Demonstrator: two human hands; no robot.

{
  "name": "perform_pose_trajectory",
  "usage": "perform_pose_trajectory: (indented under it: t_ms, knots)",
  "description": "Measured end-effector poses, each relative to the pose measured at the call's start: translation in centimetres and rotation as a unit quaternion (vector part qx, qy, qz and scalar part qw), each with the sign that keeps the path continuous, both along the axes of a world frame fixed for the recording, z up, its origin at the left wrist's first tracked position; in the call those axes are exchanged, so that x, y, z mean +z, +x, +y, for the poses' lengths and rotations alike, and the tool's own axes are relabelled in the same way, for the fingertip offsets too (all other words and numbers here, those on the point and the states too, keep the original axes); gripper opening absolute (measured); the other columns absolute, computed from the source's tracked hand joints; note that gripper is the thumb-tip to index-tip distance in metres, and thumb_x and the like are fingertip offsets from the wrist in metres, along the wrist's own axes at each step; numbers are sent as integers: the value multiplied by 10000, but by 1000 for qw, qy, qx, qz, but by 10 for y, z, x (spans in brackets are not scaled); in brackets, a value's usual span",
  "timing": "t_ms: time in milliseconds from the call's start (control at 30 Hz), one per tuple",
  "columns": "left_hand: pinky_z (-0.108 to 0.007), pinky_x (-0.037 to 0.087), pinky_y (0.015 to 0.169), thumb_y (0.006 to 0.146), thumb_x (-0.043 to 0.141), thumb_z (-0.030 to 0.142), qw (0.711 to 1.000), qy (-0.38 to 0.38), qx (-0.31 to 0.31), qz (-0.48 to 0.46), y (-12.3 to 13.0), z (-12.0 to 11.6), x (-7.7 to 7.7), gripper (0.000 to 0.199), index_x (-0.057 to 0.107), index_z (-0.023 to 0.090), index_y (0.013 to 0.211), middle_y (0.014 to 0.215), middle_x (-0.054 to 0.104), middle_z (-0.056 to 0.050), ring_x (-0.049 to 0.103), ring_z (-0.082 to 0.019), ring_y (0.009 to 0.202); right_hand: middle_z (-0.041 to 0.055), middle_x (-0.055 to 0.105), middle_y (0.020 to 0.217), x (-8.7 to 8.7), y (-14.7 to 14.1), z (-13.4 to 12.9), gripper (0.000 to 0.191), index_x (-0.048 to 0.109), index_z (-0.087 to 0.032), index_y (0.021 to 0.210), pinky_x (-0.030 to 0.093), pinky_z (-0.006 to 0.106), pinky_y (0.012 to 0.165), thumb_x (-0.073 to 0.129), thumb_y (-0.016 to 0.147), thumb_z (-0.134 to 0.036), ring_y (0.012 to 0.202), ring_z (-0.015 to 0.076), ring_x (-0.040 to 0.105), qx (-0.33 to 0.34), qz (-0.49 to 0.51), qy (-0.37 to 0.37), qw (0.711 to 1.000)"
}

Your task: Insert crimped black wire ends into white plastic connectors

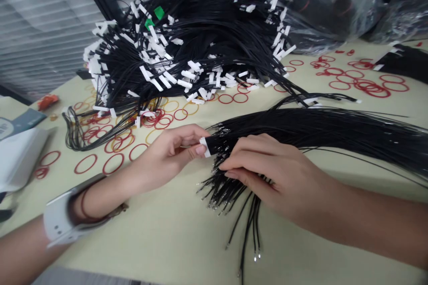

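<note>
Left hand (170,153) pinching white tab (203,147) at end of black wire bundle (301,129) between thumb and fingers, anchoring strands. Right hand (264,173) curled, fingers (234,163) pressed onto bundle's metal-tipped wires, apparently gathering loose ends. Heap of white-tagged wires (187,40) beyond bundle; red rubber bands (371,87) on cream table (187,249) behind bundle.

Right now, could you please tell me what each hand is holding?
Left hand: closed on a white connector.
Right hand: closed on black wires.

Matt wire insulation (317,127) (bright metal tips (257,257))
</note>
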State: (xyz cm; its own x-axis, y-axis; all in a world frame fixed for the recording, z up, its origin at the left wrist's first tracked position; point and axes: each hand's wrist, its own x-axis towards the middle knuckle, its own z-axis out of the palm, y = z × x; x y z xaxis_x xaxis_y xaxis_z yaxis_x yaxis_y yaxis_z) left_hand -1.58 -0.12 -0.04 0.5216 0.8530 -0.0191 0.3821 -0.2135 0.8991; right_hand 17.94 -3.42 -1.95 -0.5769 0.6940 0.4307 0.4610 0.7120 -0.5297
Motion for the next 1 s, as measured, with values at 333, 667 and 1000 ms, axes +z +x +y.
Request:
perform_pose_trajectory:
  t_ms: [333, 667, 1000]
  knots:
    - [-151, 412, 592, 800, 485, 84, 1000, -18, 2, -8, -1, 0, -1, 106, 555, 143, 854, 674, 570, 26, 527, -73, 645, -36, 515, 742, 3, -1, 1, 93, 492, -177, 776, 324, 223, 564, 425, 839, -164, 626, 71, 443, -72, -21, -52, 996]
    - [-153, 408, 544, 785, 499, 95, 999, -28, 32, 0, 2, -1, 2, 100, 570, 153, 825, 634, 566, 35, 530, -74, 596, -47, 533, 684, -3, 2, 9, 96, 515, -186, 727, 306, 203, 495, 466, 808, -173, 567, 54, 449, -129, -35, -39, 990]
    - [-87, 384, 541, 796, 504, 77, 998, -46, 18, -25, 3, -2, 2, 131, 592, 166, 835, 663, 571, 57, 514, -34, 616, -32, 550, 710, -6, 1, 13, 116, 547, -174, 758, 316, 198, 502, 451, 822, -183, 600, 60, 465, -102, -26, -39, 994]
